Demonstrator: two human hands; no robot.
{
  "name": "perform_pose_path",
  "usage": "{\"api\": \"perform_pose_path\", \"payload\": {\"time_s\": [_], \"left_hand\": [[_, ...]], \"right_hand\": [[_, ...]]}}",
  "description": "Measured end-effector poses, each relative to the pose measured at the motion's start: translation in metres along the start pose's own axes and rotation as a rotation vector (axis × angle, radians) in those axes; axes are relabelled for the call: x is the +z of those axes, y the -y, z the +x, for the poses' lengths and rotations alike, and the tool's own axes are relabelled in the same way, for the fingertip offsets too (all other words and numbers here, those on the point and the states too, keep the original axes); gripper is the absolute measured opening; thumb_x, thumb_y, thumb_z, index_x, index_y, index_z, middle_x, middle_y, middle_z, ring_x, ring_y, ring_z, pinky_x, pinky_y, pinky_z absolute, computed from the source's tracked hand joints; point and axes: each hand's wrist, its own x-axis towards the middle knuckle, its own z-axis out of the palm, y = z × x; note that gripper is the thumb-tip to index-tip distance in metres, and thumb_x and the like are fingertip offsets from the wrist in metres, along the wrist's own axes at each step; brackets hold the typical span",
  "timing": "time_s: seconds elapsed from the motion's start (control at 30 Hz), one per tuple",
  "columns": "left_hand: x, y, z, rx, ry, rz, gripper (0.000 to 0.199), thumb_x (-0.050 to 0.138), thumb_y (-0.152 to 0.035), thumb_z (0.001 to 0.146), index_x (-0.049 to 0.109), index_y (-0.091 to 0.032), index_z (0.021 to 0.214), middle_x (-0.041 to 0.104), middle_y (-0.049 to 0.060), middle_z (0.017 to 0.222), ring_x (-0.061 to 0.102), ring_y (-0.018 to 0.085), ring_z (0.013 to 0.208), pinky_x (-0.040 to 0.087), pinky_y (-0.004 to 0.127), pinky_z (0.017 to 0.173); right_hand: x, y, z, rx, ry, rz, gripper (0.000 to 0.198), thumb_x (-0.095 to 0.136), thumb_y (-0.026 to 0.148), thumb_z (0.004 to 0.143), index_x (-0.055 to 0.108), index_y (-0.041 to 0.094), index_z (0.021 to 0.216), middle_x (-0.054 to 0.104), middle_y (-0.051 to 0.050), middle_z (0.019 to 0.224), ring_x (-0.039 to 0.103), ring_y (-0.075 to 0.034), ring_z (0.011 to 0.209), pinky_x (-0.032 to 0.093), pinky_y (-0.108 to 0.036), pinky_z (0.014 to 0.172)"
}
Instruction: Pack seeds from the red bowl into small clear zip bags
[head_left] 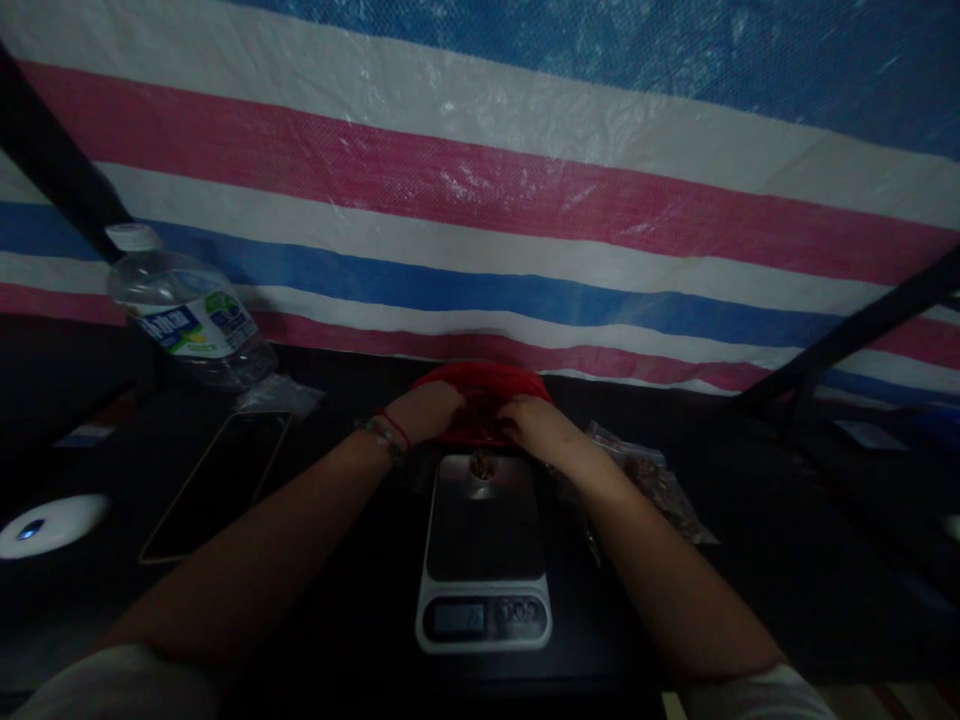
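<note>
Perhaps left hand point(436, 408) and right hand point(541, 428), fingers' opening and hold indiscernible, are risking bumps just behind the white rectangular digital scale point(486, 530).

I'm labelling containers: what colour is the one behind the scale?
The container is red; see the head view.

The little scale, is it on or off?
The scale is on: its display shows digits, though they look too blurry to read for certain.

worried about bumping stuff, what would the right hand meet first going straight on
The right hand would likely meet the inside of the red container first, though the dark hides depth.
</note>
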Motion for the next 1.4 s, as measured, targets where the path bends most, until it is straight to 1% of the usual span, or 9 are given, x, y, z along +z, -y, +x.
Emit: {"api": "perform_pose_path", "payload": {"time_s": [0.13, 0.3, 0.43, 0.53, 0.67, 0.87, 1.03, 1.2, 1.4], "left_hand": [[0.003, 0.001, 0.000, -0.102, 0.078, 0.108, 0.020, 0.056, -0.020, 0.084, 0.071, -0.012, 0.094, 0.070, 0.013, 0.097, 0.063, 0.024, 0.092, 0.047, 0.035, 0.086], [0.007, 0.001, 0.002, -0.093, 0.073, 0.104, 0.020, 0.058, -0.021, 0.082, 0.070, -0.014, 0.096, 0.068, 0.012, 0.101, 0.062, 0.024, 0.096, 0.047, 0.033, 0.085], [0.009, 0.001, 0.006, 0.015, 0.041, 0.036, 0.021, 0.052, -0.020, 0.087, 0.071, -0.015, 0.095, 0.069, 0.010, 0.100, 0.063, 0.019, 0.094, 0.046, 0.029, 0.085], [0.011, 0.003, 0.006, -0.052, -0.010, 0.070, 0.025, 0.047, -0.016, 0.089, 0.070, -0.014, 0.099, 0.069, 0.012, 0.102, 0.062, 0.020, 0.096, 0.046, 0.031, 0.087], [0.010, 0.003, 0.004, -0.153, 0.032, 0.133, 0.024, 0.054, -0.021, 0.086, 0.069, -0.010, 0.100, 0.069, 0.015, 0.101, 0.063, 0.024, 0.097, 0.047, 0.033, 0.087], [0.010, 0.002, 0.005, -0.170, 0.052, 0.113, 0.024, 0.049, -0.019, 0.088, 0.071, -0.011, 0.088, 0.070, 0.014, 0.091, 0.065, 0.023, 0.087, 0.048, 0.033, 0.082], [0.012, 0.004, 0.007, -0.125, 0.013, 0.070, 0.027, 0.045, -0.016, 0.088, 0.072, -0.012, 0.090, 0.070, 0.013, 0.094, 0.064, 0.020, 0.087, 0.048, 0.030, 0.084], [0.011, 0.003, 0.008, -0.174, 0.023, 0.103, 0.026, 0.048, -0.018, 0.086, 0.072, -0.012, 0.094, 0.070, 0.013, 0.096, 0.064, 0.021, 0.090, 0.048, 0.030, 0.083], [0.012, 0.002, 0.008, -0.178, 0.023, 0.098, 0.030, 0.043, -0.014, 0.088, 0.072, -0.010, 0.089, 0.070, 0.015, 0.095, 0.065, 0.022, 0.089, 0.048, 0.032, 0.082]], "right_hand": [[0.001, 0.005, 0.000, -0.022, 0.022, 0.006, 0.019, 0.062, 0.013, 0.081, 0.071, 0.015, 0.098, 0.069, -0.010, 0.100, 0.063, -0.019, 0.095, 0.043, -0.027, 0.083], [0.009, 0.009, 0.003, -0.139, 0.074, 0.046, 0.017, 0.064, 0.018, 0.083, 0.072, 0.016, 0.098, 0.069, -0.009, 0.100, 0.062, -0.017, 0.093, 0.043, -0.026, 0.082], [0.016, 0.011, 0.007, -0.106, 0.119, 0.007, 0.017, 0.061, 0.016, 0.083, 0.074, 0.015, 0.093, 0.071, -0.009, 0.097, 0.064, -0.018, 0.088, 0.043, -0.026, 0.079], [0.013, 0.009, 0.007, -0.093, 0.102, -0.010, 0.017, 0.060, 0.014, 0.082, 0.074, 0.015, 0.092, 0.072, -0.009, 0.096, 0.064, -0.018, 0.087, 0.043, -0.026, 0.078], [0.006, 0.002, 0.008, -0.056, 0.033, 0.005, 0.019, 0.057, 0.011, 0.081, 0.074, 0.015, 0.091, 0.072, -0.008, 0.095, 0.064, -0.018, 0.088, 0.043, -0.026, 0.080], [0.010, -0.004, 0.014, 0.083, -0.045, -0.038, 0.022, 0.053, 0.014, 0.085, 0.072, 0.014, 0.096, 0.069, -0.011, 0.101, 0.063, -0.020, 0.096, 0.043, -0.028, 0.086], [0.018, -0.008, 0.019, 0.063, -0.058, -0.036, 0.029, 0.056, 0.016, 0.084, 0.067, 0.013, 0.112, 0.065, -0.014, 0.111, 0.060, -0.022, 0.103, 0.043, -0.030, 0.090], [0.024, -0.009, 0.024, 0.025, 0.006, -0.017, 0.037, 0.057, 0.013, 0.083, 0.063, 0.014, 0.119, 0.062, -0.015, 0.120, 0.058, -0.021, 0.111, 0.041, -0.030, 0.096], [0.021, -0.002, 0.032, 0.022, 0.051, -0.060, 0.028, 0.057, 0.011, 0.082, 0.070, 0.013, 0.107, 0.068, -0.014, 0.108, 0.063, -0.021, 0.100, 0.043, -0.028, 0.089]]}}
